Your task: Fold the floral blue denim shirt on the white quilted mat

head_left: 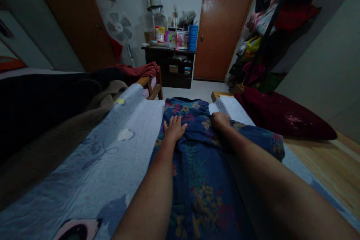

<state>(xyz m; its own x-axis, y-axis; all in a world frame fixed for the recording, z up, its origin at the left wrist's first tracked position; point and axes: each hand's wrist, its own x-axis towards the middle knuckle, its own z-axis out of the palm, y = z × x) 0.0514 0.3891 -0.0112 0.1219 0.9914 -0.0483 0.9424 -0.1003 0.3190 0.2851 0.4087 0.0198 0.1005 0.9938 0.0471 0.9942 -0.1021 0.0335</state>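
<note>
A dark blue garment with a floral print (206, 187) lies spread over a light blue bed sheet (135, 120), its collar end toward the far edge. My left hand (174, 128) rests flat on its upper left part, fingers spread. At the garment's upper right edge, my right hand (220, 120) has its fingers closed on the cloth. One sleeve stretches out to the right, partly behind my right forearm. Folds run across the cloth between my hands.
Dark clothing (47, 101) and a brown blanket (70, 131) lie along the left. A maroon cushion (289, 116) sits at the right on wooden boards. Beyond the bed stand a fan (119, 26), a dark cabinet (168, 65) and a wooden door (222, 26).
</note>
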